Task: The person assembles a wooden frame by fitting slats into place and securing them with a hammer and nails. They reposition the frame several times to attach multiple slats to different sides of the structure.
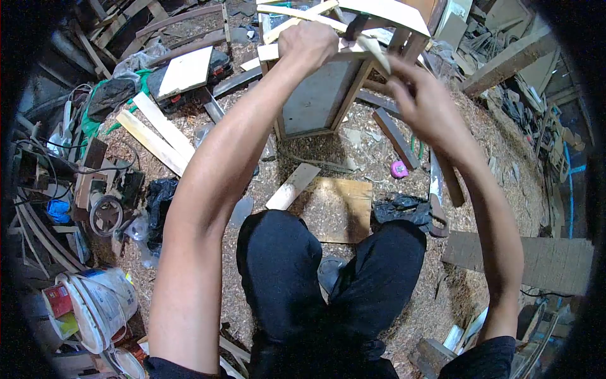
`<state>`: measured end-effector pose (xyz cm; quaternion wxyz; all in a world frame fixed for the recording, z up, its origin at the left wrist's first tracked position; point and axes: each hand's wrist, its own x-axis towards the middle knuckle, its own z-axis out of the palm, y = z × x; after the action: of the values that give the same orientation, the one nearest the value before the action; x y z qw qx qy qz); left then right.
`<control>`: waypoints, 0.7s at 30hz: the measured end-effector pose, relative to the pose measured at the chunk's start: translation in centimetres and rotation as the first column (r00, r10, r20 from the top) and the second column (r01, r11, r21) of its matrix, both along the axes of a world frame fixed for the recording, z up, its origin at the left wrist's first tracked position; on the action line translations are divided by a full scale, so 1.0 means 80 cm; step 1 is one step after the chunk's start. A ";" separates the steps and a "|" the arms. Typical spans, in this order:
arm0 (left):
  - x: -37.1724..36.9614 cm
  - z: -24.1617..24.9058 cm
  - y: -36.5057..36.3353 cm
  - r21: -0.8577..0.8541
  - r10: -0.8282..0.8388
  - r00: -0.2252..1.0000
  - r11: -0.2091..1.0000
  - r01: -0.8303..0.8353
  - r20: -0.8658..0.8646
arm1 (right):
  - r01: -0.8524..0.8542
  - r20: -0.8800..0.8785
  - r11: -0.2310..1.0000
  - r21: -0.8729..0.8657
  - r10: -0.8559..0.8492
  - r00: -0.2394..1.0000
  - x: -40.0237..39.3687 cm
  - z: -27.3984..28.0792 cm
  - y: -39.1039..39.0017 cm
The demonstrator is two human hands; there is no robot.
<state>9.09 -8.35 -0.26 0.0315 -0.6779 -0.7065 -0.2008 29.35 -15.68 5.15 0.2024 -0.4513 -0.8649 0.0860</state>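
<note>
A wooden frame piece (343, 95) with a grey panel stands in front of me, pale strips lying across its top. My left hand (309, 44) is closed at the top edge of this piece; its fingertips are hidden, and what they grip cannot be made out. To the right, my right hand (423, 101) is raised with curled fingers around the lower end of a pale, slightly blurred piece (375, 53). That piece leans toward the frame's upper right corner. Beside it, a white-topped part (394, 14) rests on dark uprights.
A pink tape measure (399, 169), a dark wood block (396, 139) and a square board (338, 205) lie on the shavings-covered floor. A hand saw (437, 211) is at the right of my knees. White buckets (104, 303) stand lower left. Long boards (154, 142) lie at the left.
</note>
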 end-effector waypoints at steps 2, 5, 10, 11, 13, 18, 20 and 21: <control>-0.002 -0.004 0.010 0.043 0.014 1.000 0.999 -0.014 -0.007 | -0.004 0.001 1.000 0.022 0.004 1.000 0.000 0.006 -0.005; -0.006 0.002 -0.001 0.051 -0.092 0.994 0.994 0.095 -0.067 | 0.031 -0.082 0.995 0.097 -0.023 0.996 -0.007 0.019 -0.008; -0.001 0.004 -0.003 0.022 -0.019 1.000 1.000 0.019 0.006 | 0.066 0.070 0.998 -0.003 -0.066 0.995 0.000 0.009 0.001; -0.002 0.004 0.000 0.025 -0.017 1.000 1.000 0.017 0.007 | -0.016 0.052 0.995 0.096 0.011 0.999 0.008 0.001 0.009; -0.002 -0.001 0.003 0.064 -0.005 1.000 0.998 0.005 -0.009 | 0.048 0.004 0.992 0.119 -0.048 0.999 0.000 0.017 0.005; -0.001 0.000 0.000 0.004 -0.030 0.999 1.000 0.030 -0.028 | 0.063 -0.030 0.989 0.132 -0.059 0.998 -0.003 0.017 0.010; -0.002 -0.004 0.003 0.065 -0.005 1.000 0.998 0.005 -0.002 | -0.039 0.108 0.988 0.149 0.022 0.994 0.004 0.002 0.015; -0.001 -0.004 0.004 0.066 -0.007 1.000 0.998 0.007 0.000 | -0.045 0.115 0.987 0.157 0.027 0.993 0.002 0.007 0.012</control>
<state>9.02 -8.05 -0.55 0.0531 -0.6791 -0.6970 -0.2239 29.55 -14.70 5.71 0.1872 -0.4221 -0.8870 -0.0055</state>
